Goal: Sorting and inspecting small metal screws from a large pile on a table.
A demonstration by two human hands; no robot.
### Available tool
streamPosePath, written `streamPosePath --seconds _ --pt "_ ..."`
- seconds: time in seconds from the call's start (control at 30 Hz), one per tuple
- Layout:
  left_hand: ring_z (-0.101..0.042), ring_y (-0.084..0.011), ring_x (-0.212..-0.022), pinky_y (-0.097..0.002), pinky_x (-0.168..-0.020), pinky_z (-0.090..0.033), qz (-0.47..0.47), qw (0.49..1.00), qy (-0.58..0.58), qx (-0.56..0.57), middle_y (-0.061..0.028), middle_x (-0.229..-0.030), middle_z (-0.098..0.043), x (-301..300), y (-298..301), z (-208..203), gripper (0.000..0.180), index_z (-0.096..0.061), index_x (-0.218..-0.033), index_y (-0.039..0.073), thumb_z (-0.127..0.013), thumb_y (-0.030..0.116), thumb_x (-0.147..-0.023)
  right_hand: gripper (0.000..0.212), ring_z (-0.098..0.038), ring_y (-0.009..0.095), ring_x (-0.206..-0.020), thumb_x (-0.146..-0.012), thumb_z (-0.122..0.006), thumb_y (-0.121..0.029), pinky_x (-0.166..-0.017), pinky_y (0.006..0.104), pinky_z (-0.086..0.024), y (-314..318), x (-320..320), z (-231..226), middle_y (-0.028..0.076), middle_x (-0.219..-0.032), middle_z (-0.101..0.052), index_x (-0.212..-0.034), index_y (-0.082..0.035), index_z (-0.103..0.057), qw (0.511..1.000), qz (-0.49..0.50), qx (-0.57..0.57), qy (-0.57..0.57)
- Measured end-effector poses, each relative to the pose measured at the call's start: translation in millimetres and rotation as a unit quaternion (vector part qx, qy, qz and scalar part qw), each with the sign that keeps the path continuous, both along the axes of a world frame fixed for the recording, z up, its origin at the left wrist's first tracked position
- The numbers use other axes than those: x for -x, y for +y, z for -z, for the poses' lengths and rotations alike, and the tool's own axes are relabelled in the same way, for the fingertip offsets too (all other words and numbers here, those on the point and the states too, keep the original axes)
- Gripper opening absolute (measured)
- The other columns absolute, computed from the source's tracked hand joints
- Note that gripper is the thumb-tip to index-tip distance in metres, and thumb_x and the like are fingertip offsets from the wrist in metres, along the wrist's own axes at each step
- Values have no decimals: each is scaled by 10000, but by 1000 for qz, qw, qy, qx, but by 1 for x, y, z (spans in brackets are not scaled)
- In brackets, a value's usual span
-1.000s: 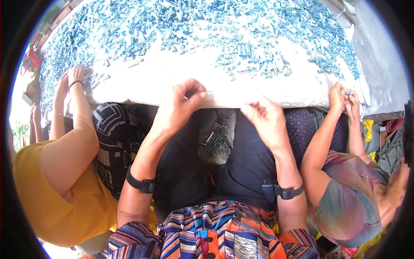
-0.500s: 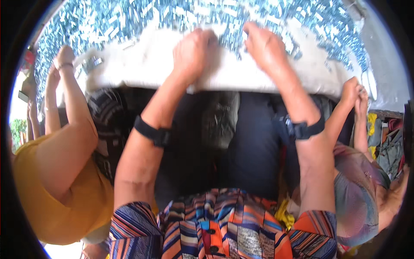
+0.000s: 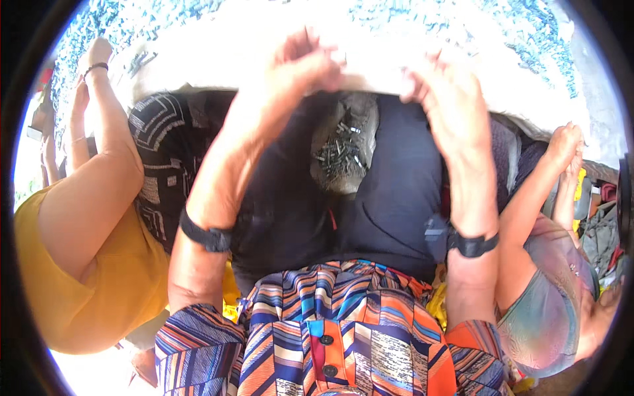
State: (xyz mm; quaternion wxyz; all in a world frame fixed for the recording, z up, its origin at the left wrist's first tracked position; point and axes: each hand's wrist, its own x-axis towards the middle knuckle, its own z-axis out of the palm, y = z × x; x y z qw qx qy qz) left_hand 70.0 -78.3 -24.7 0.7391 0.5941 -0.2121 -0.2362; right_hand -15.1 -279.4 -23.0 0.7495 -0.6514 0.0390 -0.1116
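The left hand (image 3: 302,71) and right hand (image 3: 454,94) are set apart, fingers loosely bent, too blurred to tell whether either grips anything; small bluish pieces (image 3: 525,26) lie strewn on white cloth (image 3: 205,56) beyond both hands, and dark metallic pieces (image 3: 340,157) lie nearer the body, between them.

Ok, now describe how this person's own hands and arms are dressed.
The left hand and right hand are gloveless. A black strap with a blocky fitting circles the left forearm; a matching strap circles the right. The short left sleeve and right sleeve are patterned with orange, navy and pale stripes.
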Motion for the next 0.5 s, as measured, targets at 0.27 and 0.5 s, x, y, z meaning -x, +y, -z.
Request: streamPosePath --seconds 0.27,0.5 --pt "-579 -118 -690 -233 -651 -482 39 983 167 59 -51 -816 -610 52 5 10 110 -593 -961 32 -612 101 -877 94 -599 96 -680 -905 -582 -120 -652 228 -482 34 47 11 34 -790 -617 -931 -30 -587 990 21 -119 76" --pt "-604 -111 -702 -236 -662 -492 50 976 194 82 -49 -825 -630 58 11 15 137 -610 -969 13 -626 103 -867 87 -609 116 -715 -898 -586 -92 -685 247 -497 48 52 9 59 -797 -622 -944 -21 -569 982 5 -179 66"
